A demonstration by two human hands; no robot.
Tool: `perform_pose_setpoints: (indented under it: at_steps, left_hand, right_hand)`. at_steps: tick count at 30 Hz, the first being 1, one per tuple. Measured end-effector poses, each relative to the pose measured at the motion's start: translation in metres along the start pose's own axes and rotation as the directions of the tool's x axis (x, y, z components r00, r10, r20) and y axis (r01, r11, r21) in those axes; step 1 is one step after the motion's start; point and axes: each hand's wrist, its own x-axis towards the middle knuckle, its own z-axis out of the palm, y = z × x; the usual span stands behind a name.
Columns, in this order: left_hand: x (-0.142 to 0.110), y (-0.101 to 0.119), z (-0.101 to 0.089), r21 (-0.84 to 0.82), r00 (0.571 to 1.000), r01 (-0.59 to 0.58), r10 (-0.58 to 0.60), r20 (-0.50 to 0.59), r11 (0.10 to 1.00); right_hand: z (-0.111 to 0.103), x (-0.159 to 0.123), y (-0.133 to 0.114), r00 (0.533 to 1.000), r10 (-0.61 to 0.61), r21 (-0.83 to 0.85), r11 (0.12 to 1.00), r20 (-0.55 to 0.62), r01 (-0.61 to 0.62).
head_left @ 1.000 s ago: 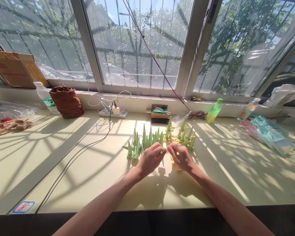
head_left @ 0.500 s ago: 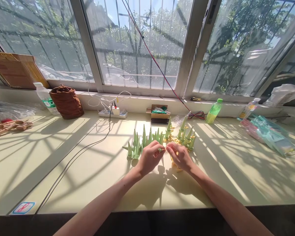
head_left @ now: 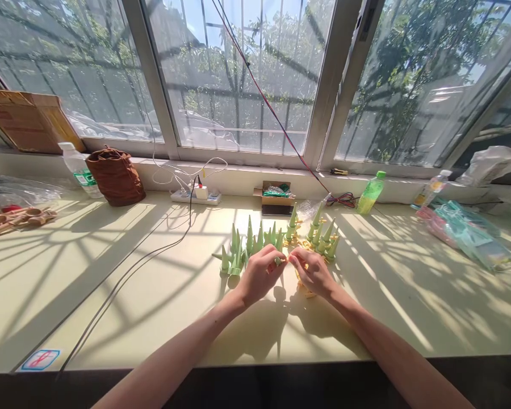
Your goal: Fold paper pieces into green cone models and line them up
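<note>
Just right of centre on the pale yellow worktop (head_left: 174,318), between its front and back edges, your two hands meet almost fingertip to fingertip. Your left hand (head_left: 262,272) has its thumb and fingers closed around one small pale green piece (head_left: 277,261), held in the pinch above the surface, with a yellow bit showing at your fingertips. Your right hand (head_left: 313,272) has its fingers bent toward that bit; you cannot tell whether they grip it. Both your forearms slant inward from the front edge, wrists raised, backs of the hands up.

Toward the back edge stand two clusters of pointed green cones, overlapping too much to count exactly: the left cluster (head_left: 250,241) behind your left hand, the right cluster (head_left: 333,250) behind your right. Several loose yellow pieces (head_left: 309,295) lie beneath your right hand. Along the back edge you have one small open cardboard box (head_left: 276,200) and one white power strip (head_left: 181,197).
</note>
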Motion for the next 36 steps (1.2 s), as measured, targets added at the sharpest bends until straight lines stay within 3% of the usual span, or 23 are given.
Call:
perform_pose_setpoints:
  at_steps: [6,16,26,36]
  left_hand:
    - [0.0001,-0.0017,0.0,-0.01,0.999,-0.034,0.034,0.021,0.999]
    - [0.0035,0.0014,-0.0029,-0.2,0.996,0.082,-0.084,-0.001,0.976]
    - [-0.0006,0.0013,0.0016,-0.041,1.0,0.012,-0.011,0.023,0.999]
    - [-0.0054,-0.0029,0.0049,0.028,0.99,-0.136,0.135,0.043,0.99]
  right_hand:
    - [0.0002,0.0,0.0001,0.999,0.021,-0.012,1.0,0.025,-0.021]
    - [0.0027,-0.0002,0.0016,1.0,-0.002,0.012,1.0,0.022,0.001]
    - [0.0026,-0.0008,0.0029,1.0,-0.009,0.015,1.0,0.004,0.009]
    - [0.003,-0.0001,0.0012,1.0,0.006,-0.022,1.0,0.007,-0.006]
